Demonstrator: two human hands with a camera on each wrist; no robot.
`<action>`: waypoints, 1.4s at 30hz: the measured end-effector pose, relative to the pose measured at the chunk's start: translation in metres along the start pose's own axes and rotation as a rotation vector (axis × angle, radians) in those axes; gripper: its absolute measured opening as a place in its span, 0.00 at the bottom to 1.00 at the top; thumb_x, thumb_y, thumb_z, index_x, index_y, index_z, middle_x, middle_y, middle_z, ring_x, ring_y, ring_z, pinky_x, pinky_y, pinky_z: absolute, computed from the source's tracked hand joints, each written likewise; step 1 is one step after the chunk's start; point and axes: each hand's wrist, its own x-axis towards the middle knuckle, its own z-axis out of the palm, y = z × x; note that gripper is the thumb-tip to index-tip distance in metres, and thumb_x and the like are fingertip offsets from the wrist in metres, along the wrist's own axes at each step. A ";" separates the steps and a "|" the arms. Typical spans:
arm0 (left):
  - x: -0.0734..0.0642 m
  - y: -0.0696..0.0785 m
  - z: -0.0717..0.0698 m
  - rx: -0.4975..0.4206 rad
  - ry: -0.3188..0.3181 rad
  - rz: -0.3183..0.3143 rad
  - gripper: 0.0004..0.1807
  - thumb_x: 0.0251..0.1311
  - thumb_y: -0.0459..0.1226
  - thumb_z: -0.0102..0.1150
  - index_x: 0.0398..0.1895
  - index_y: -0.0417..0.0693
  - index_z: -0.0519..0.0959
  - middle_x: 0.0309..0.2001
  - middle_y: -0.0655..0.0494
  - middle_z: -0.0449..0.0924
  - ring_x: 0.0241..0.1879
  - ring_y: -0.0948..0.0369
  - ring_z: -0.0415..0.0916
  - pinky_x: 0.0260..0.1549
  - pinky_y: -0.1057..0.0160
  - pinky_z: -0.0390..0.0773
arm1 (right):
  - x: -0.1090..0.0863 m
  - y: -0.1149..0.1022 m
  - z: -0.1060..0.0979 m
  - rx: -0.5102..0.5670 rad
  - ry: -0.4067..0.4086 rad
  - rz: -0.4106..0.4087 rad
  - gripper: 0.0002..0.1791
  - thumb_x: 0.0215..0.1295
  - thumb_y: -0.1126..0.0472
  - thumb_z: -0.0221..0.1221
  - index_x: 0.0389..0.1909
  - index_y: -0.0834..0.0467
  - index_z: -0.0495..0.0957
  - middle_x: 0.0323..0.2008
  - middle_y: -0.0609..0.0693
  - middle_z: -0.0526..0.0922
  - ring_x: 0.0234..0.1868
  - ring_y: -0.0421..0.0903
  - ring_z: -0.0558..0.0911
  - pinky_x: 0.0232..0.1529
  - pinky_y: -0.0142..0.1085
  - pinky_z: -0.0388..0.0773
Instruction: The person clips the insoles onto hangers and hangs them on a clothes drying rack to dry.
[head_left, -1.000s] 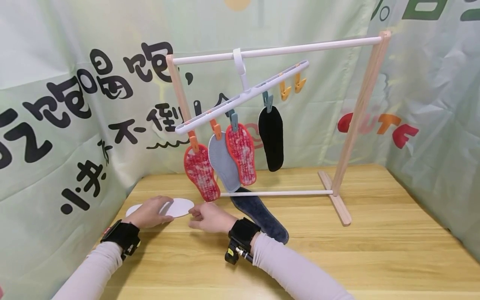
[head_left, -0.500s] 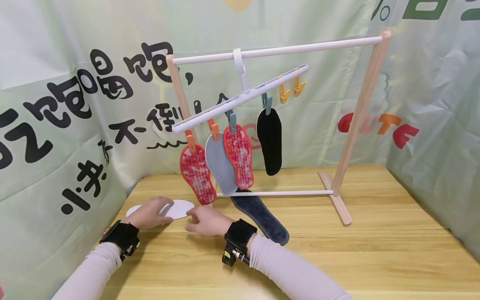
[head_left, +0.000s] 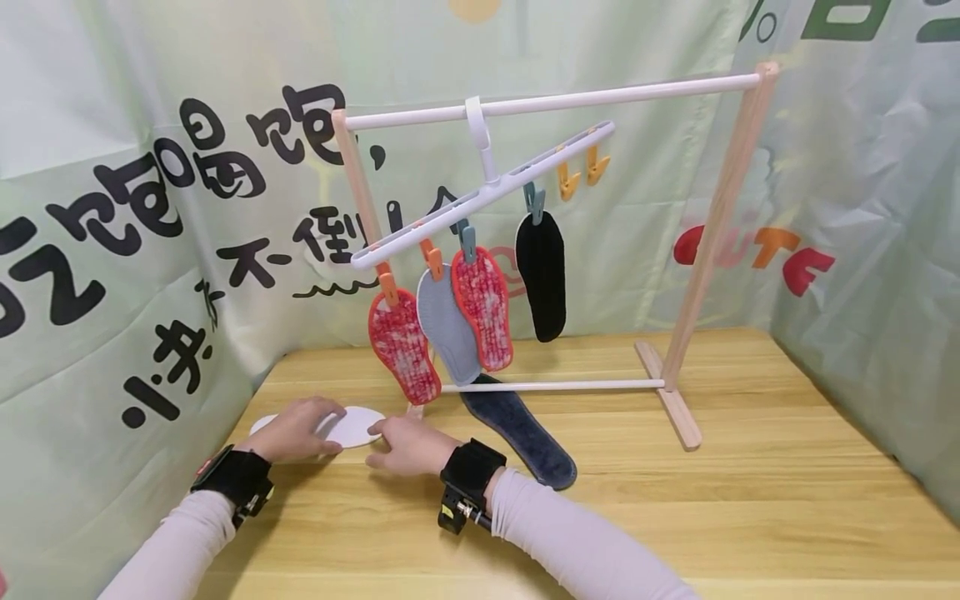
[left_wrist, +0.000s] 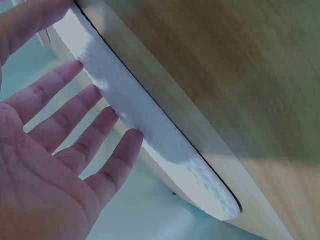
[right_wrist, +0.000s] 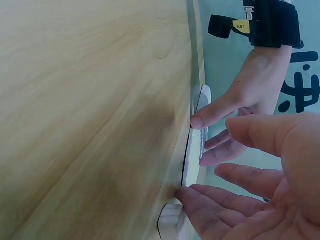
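Note:
A white insole (head_left: 355, 427) with a thin dark edge lies flat on the table at the left. My left hand (head_left: 300, 429) spans it, thumb near the close edge and fingertips at the far edge. In the left wrist view, the left hand's fingers (left_wrist: 67, 127) are spread and fairly straight, tips touching the insole (left_wrist: 132, 100). My right hand (head_left: 415, 446) is at the insole's right end, a fingertip touching or very close to it. In the right wrist view, the right hand (right_wrist: 255, 195) has its fingers extended and thumb apart.
A wooden rack (head_left: 723, 225) carries a white clip hanger (head_left: 487, 193). Two red insoles (head_left: 405, 343), a grey insole (head_left: 444, 325) and a black insole (head_left: 542, 279) hang from it. Two yellow clips (head_left: 567, 182) hold nothing. A dark blue insole (head_left: 519, 429) lies under the rack.
Both hands and the white insole have shifted slightly left and towards me. The hanger with its insoles swung towards me, then back.

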 end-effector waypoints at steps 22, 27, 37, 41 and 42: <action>-0.007 0.003 0.005 -0.004 0.019 0.031 0.30 0.48 0.45 0.85 0.54 0.42 0.86 0.52 0.44 0.89 0.54 0.42 0.85 0.58 0.37 0.82 | -0.007 0.003 0.007 -0.010 0.048 -0.061 0.26 0.77 0.53 0.64 0.69 0.60 0.80 0.61 0.50 0.89 0.43 0.36 0.84 0.55 0.24 0.76; -0.007 0.005 0.005 -0.016 0.013 0.020 0.30 0.48 0.44 0.85 0.54 0.43 0.85 0.52 0.45 0.89 0.54 0.42 0.85 0.58 0.37 0.82 | -0.009 0.002 0.006 0.023 0.081 -0.067 0.25 0.77 0.54 0.65 0.69 0.60 0.80 0.61 0.51 0.88 0.31 0.34 0.73 0.48 0.23 0.72; -0.008 0.005 0.007 -0.047 0.018 -0.011 0.27 0.48 0.44 0.86 0.51 0.46 0.85 0.46 0.51 0.89 0.42 0.56 0.82 0.43 0.54 0.81 | -0.012 0.002 0.000 0.065 0.124 -0.085 0.25 0.78 0.55 0.63 0.70 0.60 0.79 0.65 0.52 0.87 0.29 0.36 0.71 0.50 0.26 0.71; -0.010 0.005 0.004 -0.036 0.016 -0.019 0.23 0.49 0.46 0.85 0.47 0.50 0.86 0.42 0.56 0.89 0.41 0.59 0.81 0.43 0.54 0.81 | -0.010 0.002 0.000 0.068 0.146 -0.099 0.24 0.78 0.55 0.63 0.70 0.59 0.80 0.64 0.51 0.87 0.40 0.38 0.81 0.55 0.25 0.75; -0.011 0.006 0.003 -0.032 0.018 -0.018 0.23 0.49 0.46 0.85 0.46 0.51 0.86 0.42 0.56 0.89 0.41 0.59 0.81 0.43 0.54 0.81 | -0.009 0.003 0.001 0.069 0.151 -0.100 0.24 0.78 0.55 0.64 0.70 0.59 0.80 0.64 0.51 0.87 0.44 0.39 0.83 0.57 0.26 0.76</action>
